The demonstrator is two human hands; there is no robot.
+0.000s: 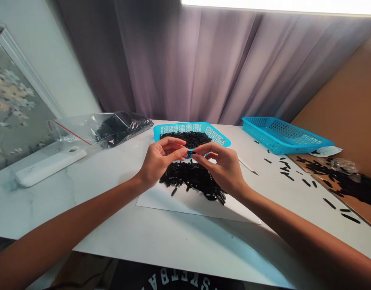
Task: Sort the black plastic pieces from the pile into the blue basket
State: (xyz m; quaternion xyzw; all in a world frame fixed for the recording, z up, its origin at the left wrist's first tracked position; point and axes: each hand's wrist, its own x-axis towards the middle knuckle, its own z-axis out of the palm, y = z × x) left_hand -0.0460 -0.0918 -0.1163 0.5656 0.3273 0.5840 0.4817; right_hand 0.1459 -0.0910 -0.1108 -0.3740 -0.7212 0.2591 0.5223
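Between the fingertips of both hands is a small black strip-like piece (191, 152), its kind too small to make out. My left hand (161, 158) pinches its left end with thumb and forefinger. On the other end, my right hand (223, 165) closes thumb and forefinger. Below them a heap of similar slim black pieces (185, 173) lies on a white sheet (179, 204). Just behind the hands stands a blue perforated basket (215, 135) holding many more black pieces (188, 139); my fingers hide its front part.
A clear zip bag (79, 125) with black contents and a white oblong device (52, 166) lie at left. Rightward are a thin pointed tool (248, 166), another blue basket (294, 139), scattered black pieces (285, 167) and a dark pile (355, 189) on brown board. Curtains (179, 64) hang behind.
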